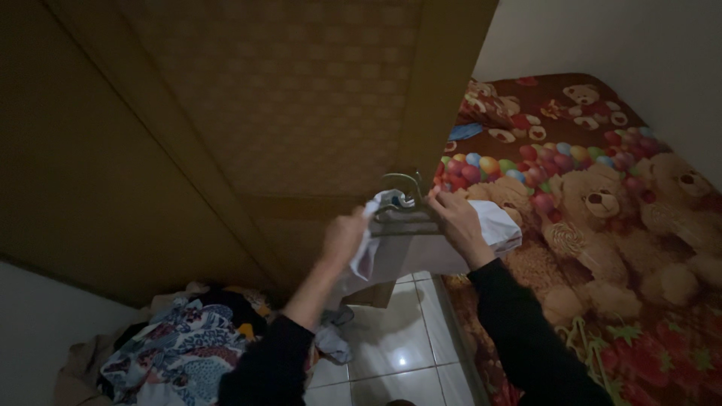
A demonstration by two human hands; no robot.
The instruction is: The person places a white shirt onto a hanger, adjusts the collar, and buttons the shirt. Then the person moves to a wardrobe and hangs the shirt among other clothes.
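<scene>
Held mid-frame: white garment [451, 244] on grey hanger [406, 203], left hand [342, 239] closed round bunched cloth, right hand [455, 222] pinching the shoulder; probably light, limp, best gripped at hanger's shoulders.

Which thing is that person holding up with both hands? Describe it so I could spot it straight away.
Start from the big brown wardrobe door beside the bed with the teddy-bear blanket. In front of the door's lower edge, the left hand and right hand hold a white garment on a pale hanger. Unlike the patterned clothes pile on the floor, it is plain white and lifted off the floor.
</scene>
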